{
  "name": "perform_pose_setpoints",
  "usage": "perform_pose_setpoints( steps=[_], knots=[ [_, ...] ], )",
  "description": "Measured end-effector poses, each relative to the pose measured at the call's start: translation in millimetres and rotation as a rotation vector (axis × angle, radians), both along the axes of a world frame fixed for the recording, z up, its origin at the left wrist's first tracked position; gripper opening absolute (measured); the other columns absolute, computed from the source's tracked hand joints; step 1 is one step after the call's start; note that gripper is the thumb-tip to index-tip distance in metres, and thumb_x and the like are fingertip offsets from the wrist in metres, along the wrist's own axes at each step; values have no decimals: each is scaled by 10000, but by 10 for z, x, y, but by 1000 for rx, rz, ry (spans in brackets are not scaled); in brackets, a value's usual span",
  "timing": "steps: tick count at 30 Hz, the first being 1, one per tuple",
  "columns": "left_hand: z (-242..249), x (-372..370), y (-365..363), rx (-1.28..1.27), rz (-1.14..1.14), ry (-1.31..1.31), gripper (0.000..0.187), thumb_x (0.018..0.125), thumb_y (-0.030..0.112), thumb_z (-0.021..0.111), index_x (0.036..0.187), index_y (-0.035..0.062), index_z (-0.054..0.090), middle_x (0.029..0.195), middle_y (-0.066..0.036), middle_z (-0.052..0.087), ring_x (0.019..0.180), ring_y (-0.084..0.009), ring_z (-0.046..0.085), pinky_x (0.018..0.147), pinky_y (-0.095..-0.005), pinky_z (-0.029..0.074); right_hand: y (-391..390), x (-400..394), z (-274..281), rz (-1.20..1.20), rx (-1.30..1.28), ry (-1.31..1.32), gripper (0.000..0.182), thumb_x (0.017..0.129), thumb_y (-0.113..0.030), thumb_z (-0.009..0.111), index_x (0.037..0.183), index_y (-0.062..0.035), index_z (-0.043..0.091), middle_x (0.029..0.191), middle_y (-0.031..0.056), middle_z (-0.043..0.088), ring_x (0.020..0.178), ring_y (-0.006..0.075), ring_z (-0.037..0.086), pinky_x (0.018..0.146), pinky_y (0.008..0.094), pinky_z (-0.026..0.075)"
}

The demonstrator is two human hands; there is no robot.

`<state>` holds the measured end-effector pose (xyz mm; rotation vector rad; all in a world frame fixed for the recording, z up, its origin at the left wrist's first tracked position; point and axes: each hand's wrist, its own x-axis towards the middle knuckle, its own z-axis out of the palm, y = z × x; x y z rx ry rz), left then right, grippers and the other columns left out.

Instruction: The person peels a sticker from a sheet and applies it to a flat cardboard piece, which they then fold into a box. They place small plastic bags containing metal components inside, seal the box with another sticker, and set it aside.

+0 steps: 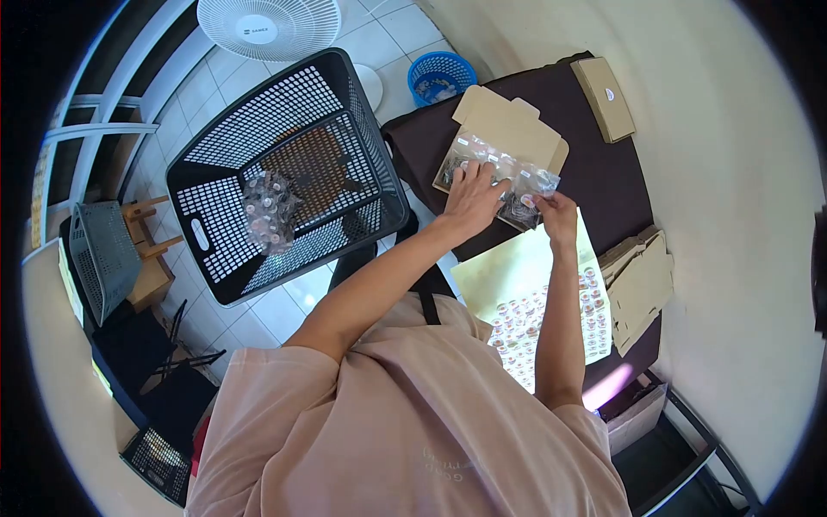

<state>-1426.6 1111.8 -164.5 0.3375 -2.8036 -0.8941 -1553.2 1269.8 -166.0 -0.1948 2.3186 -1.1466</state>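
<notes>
An open cardboard box on the dark-covered table holds several clear plastic packets with dark contents and small round stickers. My left hand rests over the packets in the box, its fingers spread and the thumb apart. At the box's right end, my right hand has thumb and fingers pinched on the edge of a plastic packet. Beneath my right forearm lies a yellowish sheet with rows of round stickers.
A large black basket at left contains a heap of clear packets. Flattened cardboard boxes are stacked at the table's right. A closed box stands at the far end. A blue bin and white fan are on the floor.
</notes>
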Motion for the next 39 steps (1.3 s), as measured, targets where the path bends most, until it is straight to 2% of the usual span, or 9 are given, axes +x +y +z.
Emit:
perform_pose_setpoints(
  steps=[4, 5, 8, 10, 15, 25, 30, 34, 39],
  knots=[
    [-106, -48, -44, -56, -99, -84, 348, 813, 178, 669, 1161, 161, 657, 1170, -115, 520, 1105, -296, 422, 875, -450, 321, -117, 88, 38, 113, 286, 290, 144, 777, -46, 699, 886, 39, 659, 776, 175, 698, 764, 307, 690, 741, 370, 517],
    [-118, -52, -53, -70, -108, -99, 333, 822, 169, 654, 1155, 160, 660, 1185, -118, 518, 1114, -296, 422, 876, -453, 320, -140, 115, 59, 104, 362, 262, 270, 754, -53, 729, 982, 33, 614, 906, 219, 675, 901, 407, 648, 788, 424, 506],
    [-107, -44, -62, -77, -118, -123, 319, 829, 157, 639, 1147, 159, 665, 1202, -120, 517, 1130, -299, 420, 877, -454, 319, -277, 361, 286, -9, 291, 591, 409, 749, -43, 735, 1110, 16, 553, 1077, 241, 606, 975, 439, 600, 811, 450, 490],
    [-103, -37, -74, -74, -119, -131, 318, 828, 154, 638, 1144, 159, 667, 1204, -119, 517, 1137, -301, 418, 876, -454, 319, -271, 412, 328, 16, 356, 593, 472, 751, -22, 726, 1173, 0, 515, 1189, 247, 521, 987, 445, 569, 819, 469, 478],
    [-55, -24, -68, -13, -112, -162, 370, 787, 61, 570, 1130, 157, 671, 1261, -142, 503, 1199, -317, 396, 927, -463, 302, -199, 538, 159, 402, 318, 547, 299, 713, 24, 683, 1009, 19, 638, 1007, 223, 618, 912, 406, 593, 808, 463, 485],
    [-57, 28, -69, -107, -100, -144, 342, 807, 130, 638, 1149, 143, 648, 1207, -136, 500, 1134, -320, 407, 867, -462, 317, -319, 395, 73, 359, 209, 717, 268, 696, 45, 651, 960, 1, 665, 998, 221, 633, 918, 419, 600, 837, 460, 491],
    [29, 28, -63, -84, -104, -222, 376, 784, 109, 637, 1161, 109, 633, 1242, -145, 488, 1143, -324, 407, 868, -460, 325, -343, 288, 166, 615, 298, 471, 266, 724, 32, 639, 983, -17, 679, 1031, 191, 649, 941, 385, 629, 828, 454, 511],
    [25, 68, 47, -112, -85, -50, 388, 783, 116, 638, 1170, 97, 624, 1236, -135, 494, 1131, -318, 415, 859, -451, 328, -272, 12, 274, 423, 228, 447, 194, 741, -3, 668, 930, -22, 706, 962, 174, 677, 923, 341, 651, 811, 428, 523],
    [12, 130, 205, -26, -282, -109, 387, 820, 168, 633, 1202, 109, 620, 1258, -109, 504, 1145, -302, 410, 851, -426, 324, -289, -43, 173, 587, 268, 400, 249, 742, -27, 687, 985, -77, 710, 994, 165, 669, 920, 342, 654, 799, 431, 529]
  ],
)
